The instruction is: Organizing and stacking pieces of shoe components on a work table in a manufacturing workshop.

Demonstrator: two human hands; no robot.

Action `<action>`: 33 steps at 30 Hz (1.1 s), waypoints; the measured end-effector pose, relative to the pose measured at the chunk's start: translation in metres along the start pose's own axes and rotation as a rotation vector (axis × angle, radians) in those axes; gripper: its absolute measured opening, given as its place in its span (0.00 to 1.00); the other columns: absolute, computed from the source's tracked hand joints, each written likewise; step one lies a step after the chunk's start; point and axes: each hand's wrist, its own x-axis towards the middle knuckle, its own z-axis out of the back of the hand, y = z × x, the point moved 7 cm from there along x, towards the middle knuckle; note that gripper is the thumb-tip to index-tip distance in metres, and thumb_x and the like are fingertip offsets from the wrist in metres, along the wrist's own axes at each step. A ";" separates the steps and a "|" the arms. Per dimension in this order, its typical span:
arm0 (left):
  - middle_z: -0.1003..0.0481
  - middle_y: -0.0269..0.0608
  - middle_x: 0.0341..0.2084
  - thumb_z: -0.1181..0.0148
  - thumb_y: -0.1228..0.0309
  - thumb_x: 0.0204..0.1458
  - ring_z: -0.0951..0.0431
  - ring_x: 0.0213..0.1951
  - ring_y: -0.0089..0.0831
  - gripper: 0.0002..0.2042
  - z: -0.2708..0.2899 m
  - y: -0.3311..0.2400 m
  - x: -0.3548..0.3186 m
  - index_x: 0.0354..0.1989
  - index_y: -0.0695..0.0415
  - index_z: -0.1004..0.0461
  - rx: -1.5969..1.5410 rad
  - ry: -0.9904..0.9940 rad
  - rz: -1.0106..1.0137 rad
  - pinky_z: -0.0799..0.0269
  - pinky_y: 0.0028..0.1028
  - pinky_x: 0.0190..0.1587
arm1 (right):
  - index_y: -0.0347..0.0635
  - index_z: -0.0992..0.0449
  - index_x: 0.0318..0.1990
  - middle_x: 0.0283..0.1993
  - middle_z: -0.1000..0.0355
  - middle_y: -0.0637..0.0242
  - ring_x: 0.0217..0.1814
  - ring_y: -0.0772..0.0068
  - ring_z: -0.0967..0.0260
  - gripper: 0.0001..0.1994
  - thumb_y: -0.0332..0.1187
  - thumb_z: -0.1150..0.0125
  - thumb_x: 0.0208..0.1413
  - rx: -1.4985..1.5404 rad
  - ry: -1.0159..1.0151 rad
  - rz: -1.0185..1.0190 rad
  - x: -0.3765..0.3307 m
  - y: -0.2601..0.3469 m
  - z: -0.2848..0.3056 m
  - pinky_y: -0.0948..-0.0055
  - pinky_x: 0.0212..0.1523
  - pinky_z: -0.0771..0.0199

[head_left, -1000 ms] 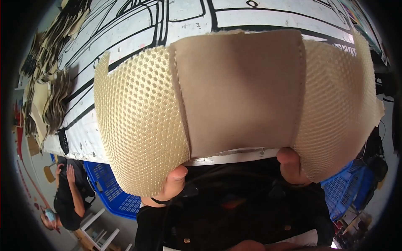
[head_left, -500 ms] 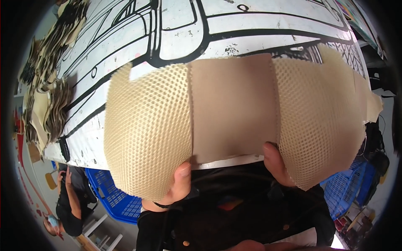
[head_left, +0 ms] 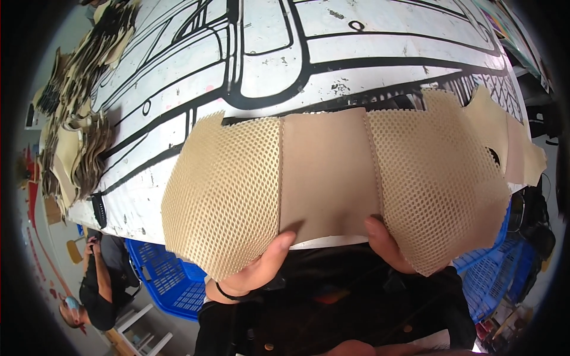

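Beige mesh-and-leather panel (head_left: 332, 184) hung above the white table (head_left: 368, 65) edge, our left hand (head_left: 261, 267) and right hand (head_left: 386, 243) pinching its lower hem for inspection; laying it flat would need steady grips.

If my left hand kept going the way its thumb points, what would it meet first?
Probably just more of the beige fabric piece that the left hand already grips, its smooth middle panel; the white table lies beyond, though depth is unclear.

bare left hand (head_left: 261, 270), thin black wristband, dark, possibly buttoned, garment below
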 end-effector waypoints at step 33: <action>0.31 0.49 0.42 0.41 0.82 0.41 0.30 0.43 0.36 0.21 -0.018 -0.021 0.015 0.46 0.68 0.36 0.249 0.209 -0.248 0.37 0.29 0.47 | 0.43 0.29 0.43 0.42 0.30 0.62 0.43 0.64 0.31 0.19 0.43 0.43 0.44 -0.082 0.533 -0.154 -0.006 -0.007 -0.044 0.64 0.43 0.30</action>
